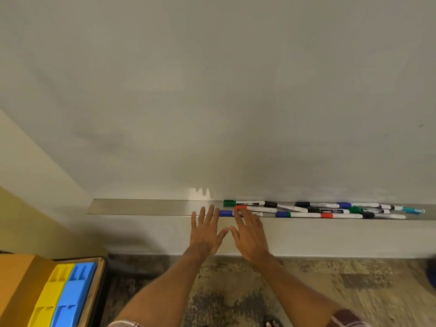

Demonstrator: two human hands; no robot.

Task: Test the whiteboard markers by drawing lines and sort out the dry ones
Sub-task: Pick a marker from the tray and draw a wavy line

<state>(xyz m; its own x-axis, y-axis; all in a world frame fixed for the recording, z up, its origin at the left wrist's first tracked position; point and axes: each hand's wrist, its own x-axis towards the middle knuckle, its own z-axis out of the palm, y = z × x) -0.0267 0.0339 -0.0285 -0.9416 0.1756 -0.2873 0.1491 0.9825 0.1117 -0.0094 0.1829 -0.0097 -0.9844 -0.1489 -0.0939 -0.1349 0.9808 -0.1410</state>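
Left hand [205,232], right hand [250,234]: each grip spread, empty, at the markers [330,211] (box [21,291] leftward).

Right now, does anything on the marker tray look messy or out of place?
The markers lie jumbled on the tray, several crossing at angles instead of lined up. Nothing looks spilled or broken.

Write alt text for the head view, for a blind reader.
The left hand and right hand, fingers spread, reach to capped markers lying in the metal tray below a whiteboard. A cardboard box sits lower left.
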